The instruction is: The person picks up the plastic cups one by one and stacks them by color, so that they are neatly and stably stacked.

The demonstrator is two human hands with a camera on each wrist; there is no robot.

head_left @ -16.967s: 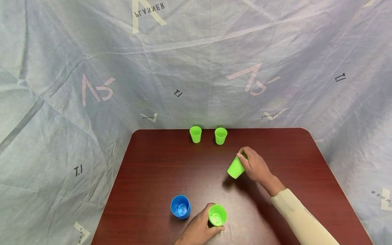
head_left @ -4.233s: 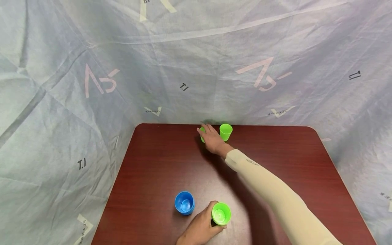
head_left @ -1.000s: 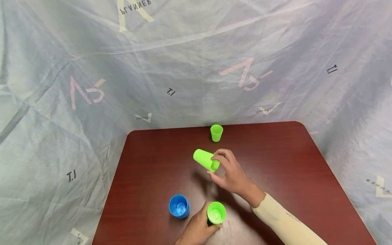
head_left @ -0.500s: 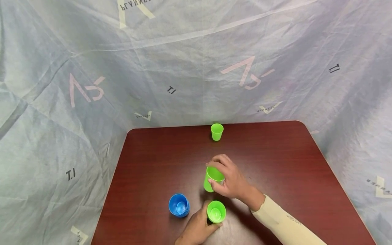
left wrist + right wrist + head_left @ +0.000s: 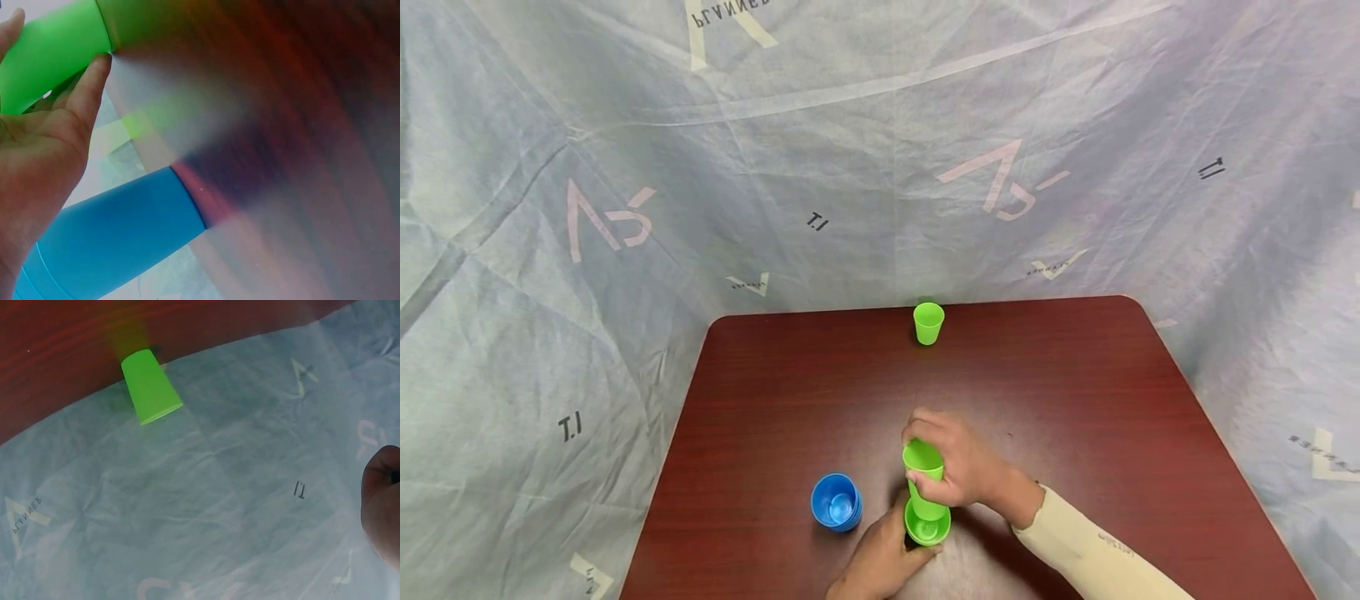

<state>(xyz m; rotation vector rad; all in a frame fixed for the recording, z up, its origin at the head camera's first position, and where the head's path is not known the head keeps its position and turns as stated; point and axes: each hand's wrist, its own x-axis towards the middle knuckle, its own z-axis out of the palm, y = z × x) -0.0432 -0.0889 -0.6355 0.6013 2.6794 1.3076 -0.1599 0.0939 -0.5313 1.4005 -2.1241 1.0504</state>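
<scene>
In the head view, my left hand (image 5: 880, 554) is curled around an upright green cup (image 5: 927, 536) near the front of the table. Just above it, my right hand (image 5: 958, 462) grips a second green cup (image 5: 929, 506) by its upper part, mouth up. The base of that cup is at the mouth of the lower one, perhaps slightly inside. A stack of blue cups (image 5: 837, 502) stands left of my left hand. The left wrist view shows the held green cup (image 5: 56, 53) beside the blue cups (image 5: 125, 231). The right wrist view catches only part of my right hand (image 5: 382, 506).
One more green cup (image 5: 928, 323) stands at the far edge of the dark red table (image 5: 790, 383). Grey printed cloth (image 5: 880, 167) hangs behind the table and along both sides.
The right hand took the left one of two green cups at the back, turned it mouth up and brought it down over the held cup. The left hand stayed in place.
</scene>
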